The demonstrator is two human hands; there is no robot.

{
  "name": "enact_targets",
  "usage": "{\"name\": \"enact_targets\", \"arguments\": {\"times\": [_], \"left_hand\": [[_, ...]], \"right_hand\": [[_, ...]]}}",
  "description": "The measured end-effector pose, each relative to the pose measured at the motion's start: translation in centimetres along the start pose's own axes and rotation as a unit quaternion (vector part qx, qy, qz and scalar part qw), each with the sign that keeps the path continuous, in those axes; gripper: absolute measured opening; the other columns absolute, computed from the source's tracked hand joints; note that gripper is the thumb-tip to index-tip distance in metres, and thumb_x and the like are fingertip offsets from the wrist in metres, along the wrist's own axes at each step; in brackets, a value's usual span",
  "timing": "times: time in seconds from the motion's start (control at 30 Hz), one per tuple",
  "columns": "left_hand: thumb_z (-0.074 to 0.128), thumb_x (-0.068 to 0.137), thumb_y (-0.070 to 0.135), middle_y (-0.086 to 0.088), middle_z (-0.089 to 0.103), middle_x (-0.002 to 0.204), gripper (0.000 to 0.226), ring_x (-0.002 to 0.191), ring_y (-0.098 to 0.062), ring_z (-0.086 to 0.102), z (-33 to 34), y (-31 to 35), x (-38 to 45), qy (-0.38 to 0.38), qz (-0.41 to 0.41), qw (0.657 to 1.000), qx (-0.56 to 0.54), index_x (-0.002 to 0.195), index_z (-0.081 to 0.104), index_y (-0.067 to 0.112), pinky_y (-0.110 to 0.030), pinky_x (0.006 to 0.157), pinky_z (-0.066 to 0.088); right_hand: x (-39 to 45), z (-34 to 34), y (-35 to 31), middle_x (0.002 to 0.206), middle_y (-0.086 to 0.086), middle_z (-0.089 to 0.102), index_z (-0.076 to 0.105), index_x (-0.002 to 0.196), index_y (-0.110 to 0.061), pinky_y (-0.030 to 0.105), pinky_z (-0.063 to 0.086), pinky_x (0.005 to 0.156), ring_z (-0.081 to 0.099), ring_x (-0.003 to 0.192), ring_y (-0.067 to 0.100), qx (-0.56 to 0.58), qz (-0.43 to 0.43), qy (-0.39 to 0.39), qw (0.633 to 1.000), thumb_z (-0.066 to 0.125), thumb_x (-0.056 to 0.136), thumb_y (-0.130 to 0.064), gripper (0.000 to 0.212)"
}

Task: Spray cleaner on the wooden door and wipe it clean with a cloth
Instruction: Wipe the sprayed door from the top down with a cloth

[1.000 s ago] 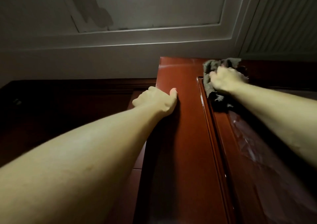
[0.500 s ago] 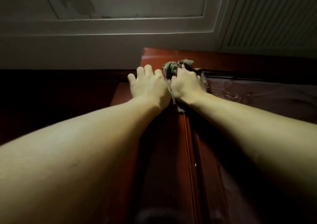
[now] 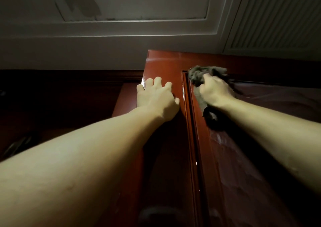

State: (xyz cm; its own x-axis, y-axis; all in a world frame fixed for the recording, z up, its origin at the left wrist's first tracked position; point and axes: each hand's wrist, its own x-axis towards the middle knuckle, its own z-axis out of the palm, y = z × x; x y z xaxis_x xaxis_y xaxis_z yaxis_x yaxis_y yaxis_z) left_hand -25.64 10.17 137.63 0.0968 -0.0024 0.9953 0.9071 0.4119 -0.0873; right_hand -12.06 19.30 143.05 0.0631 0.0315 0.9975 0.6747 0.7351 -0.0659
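Observation:
The glossy reddish-brown wooden door (image 3: pixel 166 65) rises in front of me, seen from below, its top edge close under the ceiling. My left hand (image 3: pixel 156 99) lies flat on the door's left stile near the top, fingers spread, holding nothing. My right hand (image 3: pixel 214 91) presses a crumpled grey cloth (image 3: pixel 198 75) against the top left corner of the recessed panel (image 3: pixel 260 157), just right of the moulding. Part of the cloth hangs below my wrist. No spray bottle is in sight.
A dark wooden frame (image 3: pixel 69 91) runs to the left of the door. Above are a white ceiling (image 3: pixel 139 0) with a stained patch and a ribbed white panel (image 3: pixel 278 14) at the upper right. A blurred door handle (image 3: pixel 161 214) shows at the bottom.
My right hand swept the cloth left until it met my left hand, then back right onto the panel corner. My left hand turned from gripping the door edge to lying flat with fingers spread.

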Motion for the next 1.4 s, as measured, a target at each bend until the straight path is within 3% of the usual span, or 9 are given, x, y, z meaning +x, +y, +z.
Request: {"name": "enact_targets", "arguments": {"times": [0.13,0.33,0.43,0.57,0.7,0.83,0.93,1.17,1.4], "left_hand": [[0.037,0.092,0.046,-0.01,0.04,0.13,0.039,0.124,-0.031,0.032,0.6,0.6,-0.7,0.011,-0.009,1.0,-0.009,0.122,0.047,0.022,-0.047,0.098,0.027],[0.038,0.093,0.041,-0.01,0.041,0.129,0.036,0.124,-0.031,0.033,0.3,1.7,-1.5,0.02,-0.012,0.999,-0.023,0.12,0.047,0.019,-0.047,0.1,0.027],[0.038,0.092,0.04,-0.01,0.041,0.131,0.036,0.124,-0.03,0.033,0.2,1.7,-2.2,0.024,0.002,1.0,-0.02,0.12,0.048,0.019,-0.047,0.1,0.026],[0.037,0.094,0.039,-0.01,0.041,0.131,0.035,0.124,-0.031,0.033,0.5,1.2,-2.8,0.033,-0.004,0.999,-0.021,0.121,0.048,0.019,-0.047,0.099,0.026],[0.036,0.095,0.04,-0.01,0.041,0.131,0.036,0.124,-0.032,0.034,1.1,1.1,-2.3,0.058,-0.008,0.998,-0.027,0.122,0.044,0.017,-0.047,0.097,0.028],[0.034,0.094,0.048,-0.011,0.04,0.131,0.044,0.124,-0.032,0.032,1.7,1.9,-1.4,0.068,-0.019,0.997,-0.028,0.124,0.044,0.019,-0.048,0.098,0.026],[0.033,0.094,0.053,-0.011,0.036,0.134,0.045,0.126,-0.032,0.028,1.7,2.5,-0.5,0.052,-0.027,0.998,-0.022,0.125,0.046,0.022,-0.048,0.1,0.024],[0.034,0.09,0.062,-0.013,0.03,0.141,0.055,0.131,-0.035,0.024,2.1,2.7,-0.4,0.036,-0.026,0.999,0.01,0.129,0.045,0.024,-0.051,0.103,0.023],[0.035,0.088,0.059,-0.01,0.034,0.136,0.054,0.128,-0.033,0.026,1.9,2.3,-1.3,0.028,0.004,1.0,-0.005,0.13,0.045,0.026,-0.049,0.1,0.024]], "right_hand": [[-1.5,0.8,-1.9,0.136,0.015,0.055,0.044,0.14,-0.03,0.037,0.042,0.097,0.051,0.123,0.037,0.056,-0.082,-0.033,0.995,0.049,0.087,-0.012,0.057],[-7.0,-0.4,1.0,0.099,0.01,0.07,0.065,0.098,-0.02,0.043,0.052,0.075,0.063,0.092,0.037,0.075,-0.194,0.025,0.978,0.049,0.075,-0.01,0.03],[-10.3,-0.4,1.4,0.097,0.008,0.067,0.064,0.097,-0.017,0.042,0.05,0.074,0.061,0.092,0.035,0.059,-0.217,0.015,0.974,0.042,0.07,-0.02,0.035],[-10.9,-0.2,0.7,0.14,0.005,0.055,0.048,0.142,-0.023,0.041,0.039,0.106,0.048,0.127,0.027,0.034,-0.208,-0.033,0.977,0.034,0.075,-0.026,0.069],[-7.7,-0.1,-1.1,0.16,-0.001,0.024,0.031,0.151,-0.03,0.049,0.02,0.118,0.03,0.143,0.026,-0.008,-0.178,-0.083,0.98,0.028,0.074,-0.029,0.077],[-4.0,-0.1,-1.8,0.16,0.002,0.025,0.027,0.153,-0.028,0.041,0.018,0.119,0.026,0.145,0.025,0.006,-0.142,-0.073,0.987,0.046,0.092,-0.02,0.064],[-2.7,-0.4,-1.7,0.158,0.006,0.03,0.027,0.153,-0.023,0.035,0.02,0.116,0.03,0.142,0.028,-0.007,-0.094,-0.053,0.994,0.044,0.096,-0.023,0.059],[-1.9,-1.0,2.7,0.127,0.02,0.058,0.06,0.117,-0.008,0.04,0.042,0.094,0.053,0.117,0.04,-0.037,0.039,0.092,0.994,0.042,0.094,-0.026,0.034],[-2.0,-1.8,3.7,0.13,0.02,0.057,0.054,0.127,-0.018,0.041,0.044,0.092,0.053,0.118,0.041,-0.017,0.02,0.033,0.999,0.048,0.089,-0.01,0.039]]}}
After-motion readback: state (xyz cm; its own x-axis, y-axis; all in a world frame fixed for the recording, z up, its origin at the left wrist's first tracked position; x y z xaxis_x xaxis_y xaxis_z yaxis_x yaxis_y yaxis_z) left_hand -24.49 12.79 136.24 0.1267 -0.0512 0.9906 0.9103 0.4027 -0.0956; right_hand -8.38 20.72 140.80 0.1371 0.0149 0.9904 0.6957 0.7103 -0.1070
